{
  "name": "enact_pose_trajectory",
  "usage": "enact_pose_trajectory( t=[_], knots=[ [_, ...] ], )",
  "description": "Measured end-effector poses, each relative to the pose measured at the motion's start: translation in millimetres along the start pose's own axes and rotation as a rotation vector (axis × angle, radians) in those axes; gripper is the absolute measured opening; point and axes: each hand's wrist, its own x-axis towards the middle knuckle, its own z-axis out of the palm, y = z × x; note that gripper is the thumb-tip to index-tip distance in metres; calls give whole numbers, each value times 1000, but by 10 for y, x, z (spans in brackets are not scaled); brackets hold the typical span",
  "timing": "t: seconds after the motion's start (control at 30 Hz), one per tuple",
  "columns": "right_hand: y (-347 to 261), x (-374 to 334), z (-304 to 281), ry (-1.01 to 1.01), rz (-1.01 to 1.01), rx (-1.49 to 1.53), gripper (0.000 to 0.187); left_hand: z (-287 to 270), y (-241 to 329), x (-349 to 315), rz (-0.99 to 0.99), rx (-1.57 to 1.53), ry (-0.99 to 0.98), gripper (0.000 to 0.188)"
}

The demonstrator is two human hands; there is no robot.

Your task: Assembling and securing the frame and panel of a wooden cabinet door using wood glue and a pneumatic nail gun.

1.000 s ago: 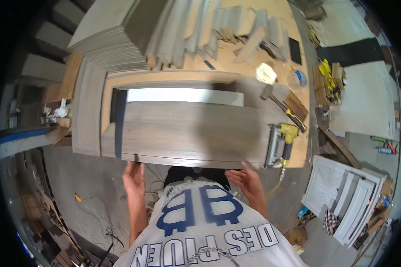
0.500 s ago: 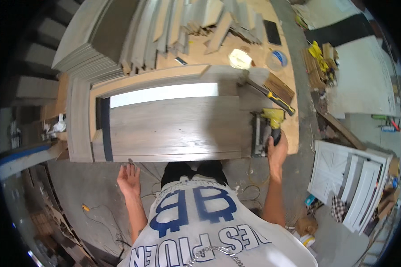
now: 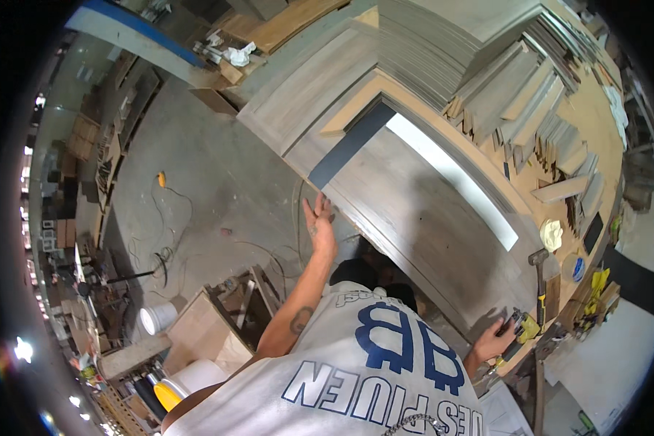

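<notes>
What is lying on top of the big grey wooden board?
A long white strip and a dark blue strip lie on the big grey board. The right hand rests near its edge, holding a yellow nail gun. What's underneath the board is covered.

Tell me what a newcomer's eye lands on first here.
The big grey wood panel lying across the workbench at centre right, with a pale strip along its far side. The left hand rests open at its near corner, while the right hand is on a yellow nail gun at lower right. Stacked boards crowd the top.
</notes>
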Motion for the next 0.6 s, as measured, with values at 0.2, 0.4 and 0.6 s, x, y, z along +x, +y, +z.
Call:
enact_pose_trajectory(
  t=[0.2, 0.4, 0.6],
  knots=[
    [-320, -106, 203, -91, 205, 348, 43, -157, -117, 103, 174, 110, -76, 73],
    [-116, -105, 322, -191, 371, 496, 41, -131, -198, 109, 101, 41, -54, 73],
    [-98, -103, 363, -231, 435, 573, 46, -261, -307, 202, 297, 127, -134, 73]
  ],
)
